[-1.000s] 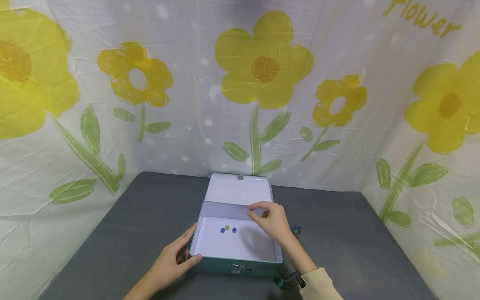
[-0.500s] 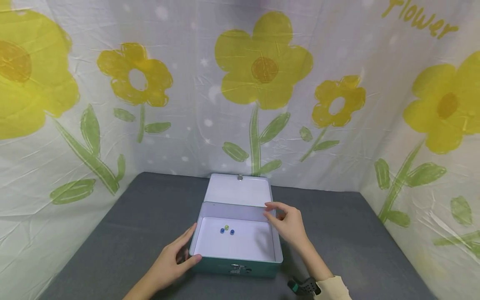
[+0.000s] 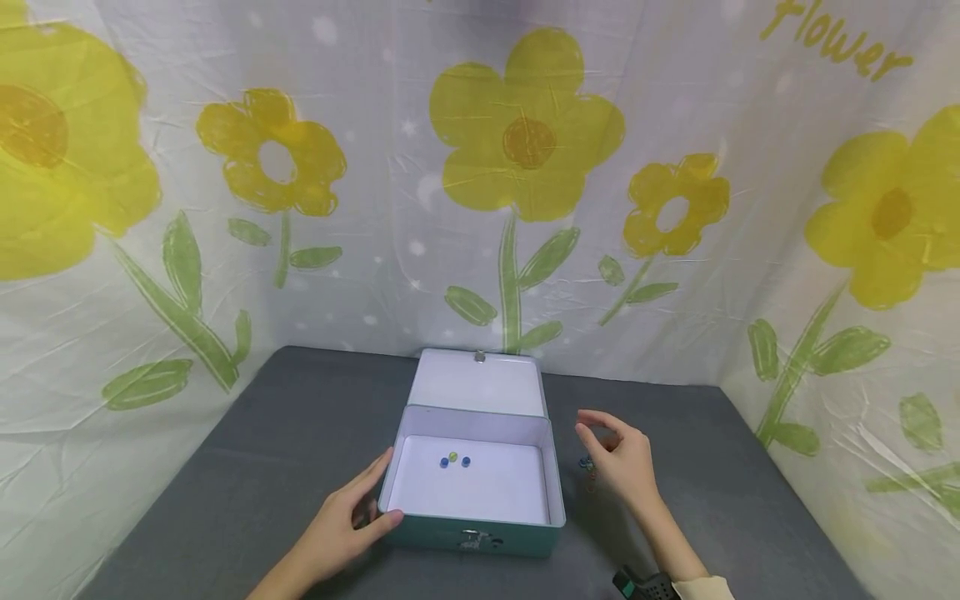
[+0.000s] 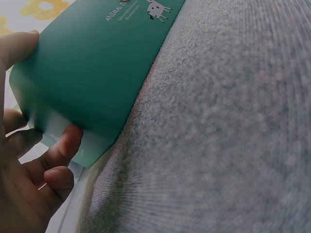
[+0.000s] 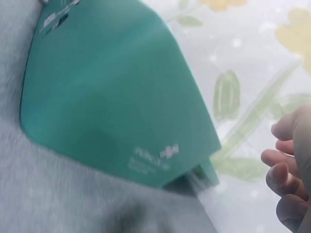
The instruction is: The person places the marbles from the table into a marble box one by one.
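Observation:
A green tin box [image 3: 468, 537] with a white inside stands with its lid [image 3: 480, 382] laid back. Inside lie two blue marbles [image 3: 444, 462] and a yellow-green marble [image 3: 453, 457]. My left hand [image 3: 347, 517] grips the box's front left corner, thumb on the rim and fingers along the side; the left wrist view shows the fingers [image 4: 68, 145] bent against it. Right of the box, my right hand [image 3: 624, 458] is in the air with thumb and forefinger apart, nothing visible between them. Just beyond its thumb lies a small cluster of marbles [image 3: 587, 463], partly hidden by the hand.
A dark grey cloth [image 3: 300, 417] covers the table. A pale curtain [image 3: 382, 208] printed with yellow flowers hangs at the back and both sides. A black watch strap [image 3: 645, 585] is on the right wrist.
My right hand has moved from over the box to the right, outside it, near the marble cluster. One blue marble in the box has shifted slightly. My left hand keeps its place.

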The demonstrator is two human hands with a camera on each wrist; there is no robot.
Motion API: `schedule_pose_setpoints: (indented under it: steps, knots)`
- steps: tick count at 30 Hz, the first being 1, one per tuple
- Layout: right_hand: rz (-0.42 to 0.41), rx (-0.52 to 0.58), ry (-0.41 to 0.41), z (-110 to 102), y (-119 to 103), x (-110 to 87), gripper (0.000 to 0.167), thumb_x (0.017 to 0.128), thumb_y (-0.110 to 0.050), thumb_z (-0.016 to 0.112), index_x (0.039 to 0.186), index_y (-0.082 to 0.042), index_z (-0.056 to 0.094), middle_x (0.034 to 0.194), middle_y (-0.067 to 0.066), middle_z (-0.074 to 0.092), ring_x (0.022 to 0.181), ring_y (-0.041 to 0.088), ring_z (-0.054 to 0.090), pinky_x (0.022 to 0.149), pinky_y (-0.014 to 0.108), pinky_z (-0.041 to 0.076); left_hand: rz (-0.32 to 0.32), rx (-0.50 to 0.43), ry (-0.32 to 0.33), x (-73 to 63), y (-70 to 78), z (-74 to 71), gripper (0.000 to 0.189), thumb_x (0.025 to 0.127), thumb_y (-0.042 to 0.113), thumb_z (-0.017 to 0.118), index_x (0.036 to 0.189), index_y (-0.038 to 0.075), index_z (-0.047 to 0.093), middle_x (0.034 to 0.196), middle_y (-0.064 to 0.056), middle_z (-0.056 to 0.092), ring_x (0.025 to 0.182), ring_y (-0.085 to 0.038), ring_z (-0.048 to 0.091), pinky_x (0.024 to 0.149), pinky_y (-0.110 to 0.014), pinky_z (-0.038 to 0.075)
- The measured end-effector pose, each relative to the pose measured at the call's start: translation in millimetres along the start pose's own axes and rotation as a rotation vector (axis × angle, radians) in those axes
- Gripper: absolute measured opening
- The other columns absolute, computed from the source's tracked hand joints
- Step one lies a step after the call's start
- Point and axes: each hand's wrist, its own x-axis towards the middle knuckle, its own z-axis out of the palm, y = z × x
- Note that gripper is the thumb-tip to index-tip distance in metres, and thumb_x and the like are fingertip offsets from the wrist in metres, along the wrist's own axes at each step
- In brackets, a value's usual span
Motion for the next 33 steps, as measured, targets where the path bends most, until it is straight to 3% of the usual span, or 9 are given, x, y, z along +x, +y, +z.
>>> schedule_pose_setpoints:
  steps: [13,22,33]
  knots:
    - [0.002,-0.105,0.017,-22.7,26.6,-15.3,0.021,0.094,-0.010,0.082,0.114,-0.009,0.079,0.100,0.010,0.080,0.039,-0.004,0.035,0.038,0.020,0.029,0.017,0.016,0.009,-0.1,-1.1,0.2,0.081,0.094,0.022,0.083,0.163,0.009,0.043,0.141,-0.018,0.057,0.067,-0.002,0.045,0.055,-0.021,0.042]
    - [0.115,-0.153,-0.064,-18.5,52.2,-31.4,0.027,0.090,-0.007,0.084,0.116,-0.003,0.078,0.104,0.010,0.080,0.038,-0.003,0.032,0.037,0.017,0.027,-0.006,-0.001,-0.007,-0.2,-0.7,0.5,0.081,0.094,0.021,0.083,0.163,0.010,0.042,0.149,-0.022,0.055,0.067,-0.003,0.046,0.055,-0.022,0.042]
    - [0.161,-0.147,-0.098,-12.2,66.3,-39.0,0.024,0.087,-0.002,0.085,0.110,-0.005,0.080,0.102,0.010,0.080,0.037,0.000,0.038,0.040,0.018,0.031,-0.032,0.018,-0.002,0.7,-1.8,-0.3,0.081,0.094,0.025,0.083,0.164,0.013,0.042,0.153,-0.022,0.053,0.067,-0.002,0.047,0.057,-0.021,0.043]
